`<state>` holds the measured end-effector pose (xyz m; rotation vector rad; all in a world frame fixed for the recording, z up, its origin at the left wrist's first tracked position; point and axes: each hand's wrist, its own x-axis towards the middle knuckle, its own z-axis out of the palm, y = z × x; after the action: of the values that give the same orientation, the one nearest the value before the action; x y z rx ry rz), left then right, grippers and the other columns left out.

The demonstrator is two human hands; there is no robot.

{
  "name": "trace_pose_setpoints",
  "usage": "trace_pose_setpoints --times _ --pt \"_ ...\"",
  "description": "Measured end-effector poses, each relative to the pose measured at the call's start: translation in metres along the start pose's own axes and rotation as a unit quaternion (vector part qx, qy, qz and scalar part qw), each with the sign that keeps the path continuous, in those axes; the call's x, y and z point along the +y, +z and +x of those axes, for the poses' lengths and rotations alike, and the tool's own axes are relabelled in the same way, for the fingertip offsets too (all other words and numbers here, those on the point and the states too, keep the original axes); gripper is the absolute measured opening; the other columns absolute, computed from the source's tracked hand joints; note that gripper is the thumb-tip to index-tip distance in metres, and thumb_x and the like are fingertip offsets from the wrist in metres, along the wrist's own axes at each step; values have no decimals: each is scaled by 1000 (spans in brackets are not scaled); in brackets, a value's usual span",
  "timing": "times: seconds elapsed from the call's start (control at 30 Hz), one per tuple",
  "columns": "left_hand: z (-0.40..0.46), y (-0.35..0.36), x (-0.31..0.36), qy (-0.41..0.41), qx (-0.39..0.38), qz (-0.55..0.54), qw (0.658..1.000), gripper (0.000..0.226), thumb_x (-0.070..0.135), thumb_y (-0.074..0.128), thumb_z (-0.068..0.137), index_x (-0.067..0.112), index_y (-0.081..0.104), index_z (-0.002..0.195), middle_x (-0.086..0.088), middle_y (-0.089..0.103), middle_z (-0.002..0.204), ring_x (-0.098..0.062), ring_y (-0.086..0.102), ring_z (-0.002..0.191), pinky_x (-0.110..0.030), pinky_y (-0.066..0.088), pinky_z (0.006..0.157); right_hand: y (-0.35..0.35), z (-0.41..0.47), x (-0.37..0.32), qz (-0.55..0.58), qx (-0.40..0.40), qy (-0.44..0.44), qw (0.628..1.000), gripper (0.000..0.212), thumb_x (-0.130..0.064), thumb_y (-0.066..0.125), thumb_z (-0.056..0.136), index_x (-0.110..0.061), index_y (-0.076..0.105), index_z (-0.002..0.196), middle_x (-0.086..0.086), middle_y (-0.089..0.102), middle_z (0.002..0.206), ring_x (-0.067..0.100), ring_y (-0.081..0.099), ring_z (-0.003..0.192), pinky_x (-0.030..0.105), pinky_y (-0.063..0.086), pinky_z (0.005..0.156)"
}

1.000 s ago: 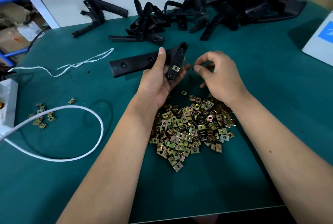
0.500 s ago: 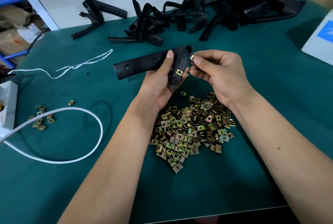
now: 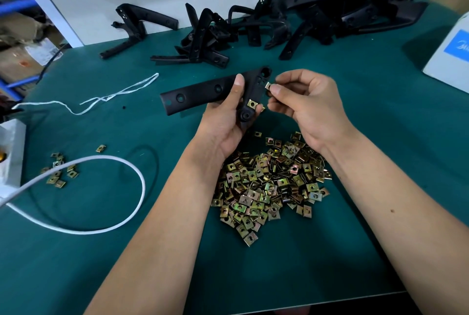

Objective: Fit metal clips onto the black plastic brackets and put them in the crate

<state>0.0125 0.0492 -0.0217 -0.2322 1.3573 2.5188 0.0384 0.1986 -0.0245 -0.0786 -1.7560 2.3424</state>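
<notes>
- My right hand (image 3: 308, 106) is covering most of the clip (image 3: 268, 85) I am pinching.
- My left hand (image 3: 229, 122) is hiding the bracket's (image 3: 203, 92) middle.
- The frame's right edge is cutting off the white box (image 3: 449, 58).

Tabletop (image 3: 355, 116): dark teal-green, plain, no pattern.
Held bracket (image 3: 203, 91): matte black; one brass-gold clip (image 3: 252, 103) fitted.
Clip pile (image 3: 269, 182): mixed gold, yellow-green, pinkish iridescent sheen.
Small clip group (image 3: 59, 171) near left edge: same gold tone.
Bracket heap (image 3: 291, 20) along far edge: black.
Cable (image 3: 121, 162): white.
String (image 3: 114, 96): white.
Box (image 3: 451, 53) at right edge: white, blue label.
</notes>
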Motion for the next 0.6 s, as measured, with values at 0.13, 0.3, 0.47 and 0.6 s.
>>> trace_pose_setpoints --times 0.13,0.3,0.47,0.6 --pt "0 -1 -2 -13 -10 12 1000 17 27 68 97 10 68 101 -4 78 88 -13 75 75 -25 58 60 0 -1 -2 -2 -1 2 1000 22 7 73 89 4 63 108 9 68 78 18 70 66 28 60 67" --pt "1 -2 0 -18 -9 -13 1000 21 28 69 96 9 69 106 -5 79 92 -13 75 74 -24 57 57 0 -1 -3 0 -1 2 1000 24 6 73 89 3 62 111 11 68 82 19 70 68 28 59 68" --pt "1 -3 0 -21 -7 -17 1000 24 28 70 95 7 69 109 -7 79 94 -14 75 75 -25 57 57 -1 -1 -3 2 0 2 1000 23 5 73 89 1 62 108 11 69 82 20 70 69 28 59 69" --pt "2 -3 1 -28 0 -7 1000 27 28 71 94 7 67 111 -7 79 91 -15 74 71 -25 57 57 -4 0 -3 -19 -9 0 1000 21 4 75 88 -3 62 103 9 71 79 21 71 68 29 59 69"
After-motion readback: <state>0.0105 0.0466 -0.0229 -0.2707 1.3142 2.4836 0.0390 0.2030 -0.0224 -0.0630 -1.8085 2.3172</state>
